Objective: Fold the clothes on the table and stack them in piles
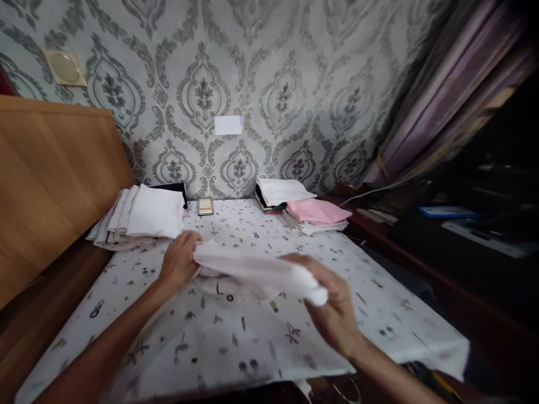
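Observation:
A thin white cloth (248,269) is stretched between my two hands above the middle of the table, slightly blurred by motion. My left hand (181,259) grips its left end with closed fingers. At the other end, my right hand (332,303) is closed around the cloth, which bunches into a rounded white edge by the thumb. Part of the cloth hangs below, nearly blending with the patterned table cover (236,348). Whether the piece is a garment or a plain cloth, I cannot tell.
Folded white cloths (155,210) are stacked at the back left beside a wooden panel (54,179). At the back right stand a pile topped with white cloth (282,192) and another with pink cloth (318,211). A small box (205,206) lies near the wall.

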Action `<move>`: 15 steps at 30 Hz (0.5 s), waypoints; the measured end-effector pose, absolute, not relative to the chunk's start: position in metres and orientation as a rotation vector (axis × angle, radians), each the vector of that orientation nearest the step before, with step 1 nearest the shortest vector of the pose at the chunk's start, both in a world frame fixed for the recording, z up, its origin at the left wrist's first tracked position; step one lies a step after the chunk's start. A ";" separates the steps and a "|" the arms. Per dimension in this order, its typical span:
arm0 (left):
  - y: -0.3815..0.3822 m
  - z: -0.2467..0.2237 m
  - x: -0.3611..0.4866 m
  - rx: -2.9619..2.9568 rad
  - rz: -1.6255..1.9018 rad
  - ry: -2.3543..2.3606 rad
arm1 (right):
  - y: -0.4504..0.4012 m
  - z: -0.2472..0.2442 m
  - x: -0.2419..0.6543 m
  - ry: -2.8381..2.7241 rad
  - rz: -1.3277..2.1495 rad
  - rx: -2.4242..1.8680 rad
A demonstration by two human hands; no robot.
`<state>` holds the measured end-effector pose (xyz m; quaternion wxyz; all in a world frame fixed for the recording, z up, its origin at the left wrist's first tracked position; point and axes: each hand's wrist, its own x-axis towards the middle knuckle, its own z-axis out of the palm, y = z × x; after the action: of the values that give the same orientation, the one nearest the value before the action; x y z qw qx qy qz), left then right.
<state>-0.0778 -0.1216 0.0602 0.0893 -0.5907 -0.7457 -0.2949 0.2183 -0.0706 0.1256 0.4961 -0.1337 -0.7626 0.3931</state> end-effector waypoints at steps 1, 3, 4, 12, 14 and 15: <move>-0.124 0.065 -0.083 -1.738 -0.924 -2.247 | -0.070 0.131 0.226 -1.714 0.908 -0.398; -0.132 0.074 -0.095 -1.723 -1.069 -2.304 | -0.068 0.143 0.240 -1.460 0.841 -0.489; -0.137 0.079 -0.101 -1.738 -1.157 -2.317 | -0.066 0.150 0.247 -1.377 0.835 -0.497; -0.179 0.146 -0.100 -1.389 -1.991 -2.338 | -0.040 0.193 0.268 -1.186 0.851 -0.313; -0.184 0.166 -0.102 -1.336 -1.994 -2.222 | -0.029 0.205 0.269 -1.126 0.767 -0.245; -0.185 0.175 -0.105 -1.321 -1.912 -2.168 | -0.023 0.212 0.269 -1.110 0.723 -0.222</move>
<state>-0.1050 -0.1854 0.1751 -0.0181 -0.4156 -0.6820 -0.6015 0.2686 -0.0231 0.2116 0.7829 -0.1027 -0.5141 0.3352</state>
